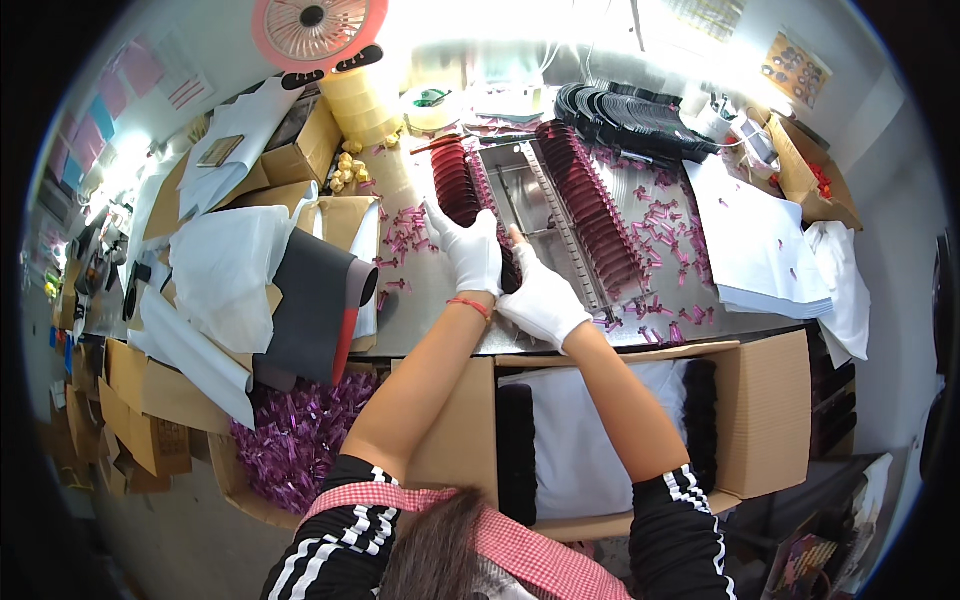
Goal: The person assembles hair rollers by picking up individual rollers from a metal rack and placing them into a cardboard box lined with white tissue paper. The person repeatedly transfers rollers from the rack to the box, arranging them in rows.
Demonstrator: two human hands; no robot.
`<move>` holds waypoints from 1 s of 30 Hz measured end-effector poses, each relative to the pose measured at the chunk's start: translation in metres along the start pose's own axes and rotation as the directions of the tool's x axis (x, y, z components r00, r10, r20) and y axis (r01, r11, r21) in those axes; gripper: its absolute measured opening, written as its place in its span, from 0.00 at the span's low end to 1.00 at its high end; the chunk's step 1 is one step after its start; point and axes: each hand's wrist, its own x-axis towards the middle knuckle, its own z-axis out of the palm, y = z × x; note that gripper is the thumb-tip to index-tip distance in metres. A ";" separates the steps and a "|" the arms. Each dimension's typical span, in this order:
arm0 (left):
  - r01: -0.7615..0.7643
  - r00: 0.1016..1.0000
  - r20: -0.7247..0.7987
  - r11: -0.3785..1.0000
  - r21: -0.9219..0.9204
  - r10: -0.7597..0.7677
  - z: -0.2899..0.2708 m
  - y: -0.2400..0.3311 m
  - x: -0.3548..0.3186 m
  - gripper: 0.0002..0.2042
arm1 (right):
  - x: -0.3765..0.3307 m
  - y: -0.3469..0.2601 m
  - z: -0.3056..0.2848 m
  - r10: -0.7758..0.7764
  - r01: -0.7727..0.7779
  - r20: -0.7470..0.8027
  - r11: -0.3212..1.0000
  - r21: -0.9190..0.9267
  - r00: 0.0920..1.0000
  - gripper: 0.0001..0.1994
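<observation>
Both gloved hands, left (472,250) and right (542,298), close their grip around the near end of a maroon row (462,190) in the metal tray (525,195); uneven squeezing could buckle pieces out sideways.

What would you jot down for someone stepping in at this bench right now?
Left hand, white-gloved, presses on the near end of the left row of dark red plastic pieces; whether it grips any is hidden.
Right hand, also gloved, rests beside it at the metal rack.
Done: two rows stand in the rack, the right row longer.
Left: small pink parts lie loose on the table, more fill the cardboard box at lower left.
</observation>
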 end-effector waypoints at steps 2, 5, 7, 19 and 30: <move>0.006 0.998 0.061 0.996 -0.085 -0.001 -0.003 -0.002 0.003 0.47 | 0.002 -0.004 0.000 -0.005 0.006 0.014 0.999 -0.042 1.000 0.47; 0.040 0.991 0.128 0.992 -0.117 -0.024 -0.004 0.005 0.005 0.48 | 0.003 0.003 0.008 -0.015 0.013 -0.044 0.998 -0.060 0.999 0.43; 0.076 0.985 0.163 0.991 -0.108 -0.058 -0.003 0.016 0.005 0.49 | 0.003 0.004 0.009 -0.018 0.014 -0.058 0.998 -0.059 0.998 0.41; 0.098 0.968 0.227 0.994 0.044 -0.105 0.015 0.025 0.025 0.54 | 0.003 0.009 0.007 -0.130 0.126 -0.065 0.990 -0.060 0.989 0.41; 0.031 0.988 0.150 0.997 0.071 -0.042 0.039 0.004 0.073 0.56 | 0.004 0.021 0.005 -0.180 0.176 -0.071 0.983 -0.054 0.981 0.39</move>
